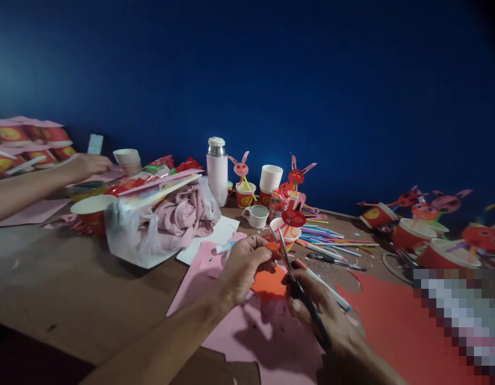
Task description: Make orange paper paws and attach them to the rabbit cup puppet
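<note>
My left hand (245, 264) pinches a small orange-red piece of paper (273, 249) between thumb and fingers. In my right hand (319, 305) is a pair of scissors (301, 291) with dark handles, its blades parted and pointing up at the paper's right edge. Whether the blades touch the paper I cannot tell. Beneath both hands lies an orange sheet (270, 283) on top of pink paper (231, 329). Just beyond the blades stands a red paper cup (286, 229) with a red rabbit face (293, 217) on it.
A plastic bag of pink cloth (167, 224) sits left of centre, near a flask (217, 174) and a mug (256, 216). Colored sticks (323, 233) and pens lie behind my right hand. Red paper (386, 326) and rabbit cups (414, 235) are at right. Another person's hand (85, 167) reaches in at left.
</note>
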